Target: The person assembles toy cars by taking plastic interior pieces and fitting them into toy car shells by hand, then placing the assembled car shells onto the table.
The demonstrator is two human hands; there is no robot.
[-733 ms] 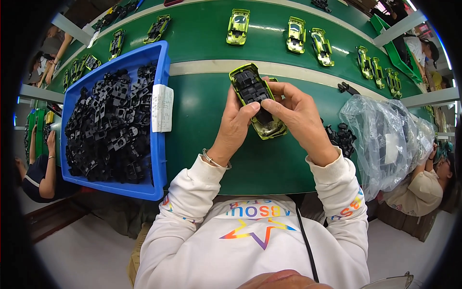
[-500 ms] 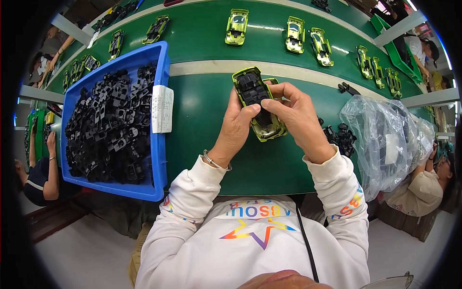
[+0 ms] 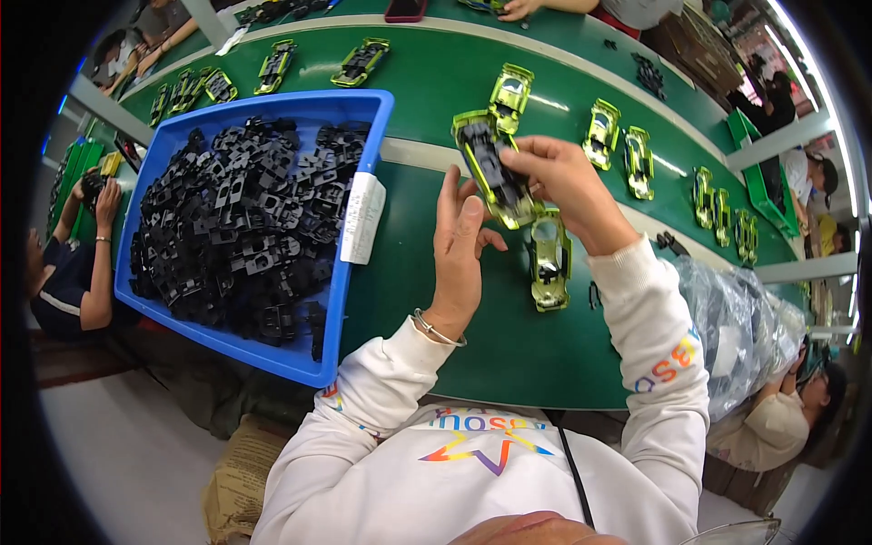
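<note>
A yellow-green toy car body (image 3: pixel 493 173) with a black part fitted inside is pinched by the thumb and fingers of my right hand (image 3: pixel 565 186). It is held tilted above the green table, toward the far side. My left hand (image 3: pixel 461 241) is open just left of the car body, its fingers stretched out and nothing in them. Below my right hand, a second yellow-green car shell (image 3: pixel 549 265) lies on the table. Just beyond the held car body, another shell (image 3: pixel 511 95) lies on the green belt.
A blue bin (image 3: pixel 334 318) heaped with black plastic parts (image 3: pixel 241 209) stands at left. More car bodies (image 3: pixel 600 134) line the green belt (image 3: pixel 436 77) at the back. A clear plastic bag (image 3: pixel 740 327) sits at right. Other people (image 3: pixel 77 245) work on both sides.
My left hand has let go of the car body and opened. My right hand has carried it away from me, uncovering the shell on the table. The whole view has shifted.
</note>
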